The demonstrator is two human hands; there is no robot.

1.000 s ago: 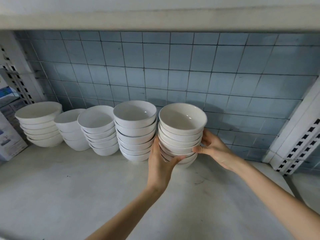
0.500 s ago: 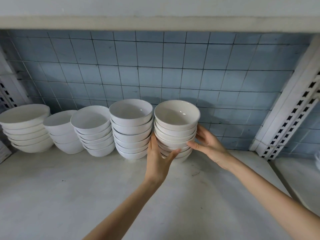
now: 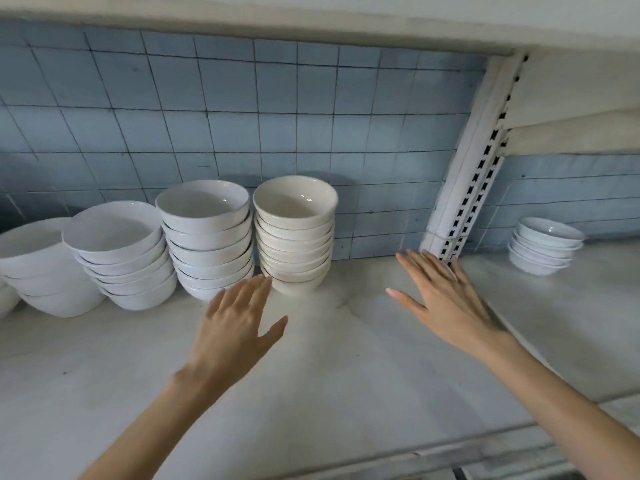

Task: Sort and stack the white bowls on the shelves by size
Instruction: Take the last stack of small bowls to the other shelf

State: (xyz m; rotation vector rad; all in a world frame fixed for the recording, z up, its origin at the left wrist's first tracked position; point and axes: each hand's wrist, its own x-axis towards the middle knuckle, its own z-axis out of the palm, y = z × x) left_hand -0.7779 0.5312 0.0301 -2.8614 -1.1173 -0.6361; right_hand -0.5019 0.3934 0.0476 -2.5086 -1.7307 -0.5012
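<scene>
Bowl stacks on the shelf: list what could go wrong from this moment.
1. The rightmost stack stands tall and close against the stack beside it; the left hand, open with fingertips near both bases, could nudge one and topple it.
2. The lower stack further left leans, so a knock along the row might slide its bowls.
3. The right hand is open near the slotted upright and could catch on it.

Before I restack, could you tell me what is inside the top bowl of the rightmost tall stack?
The top bowl looks empty, with only glare inside; the bowls nested beneath hide their interiors.
</scene>
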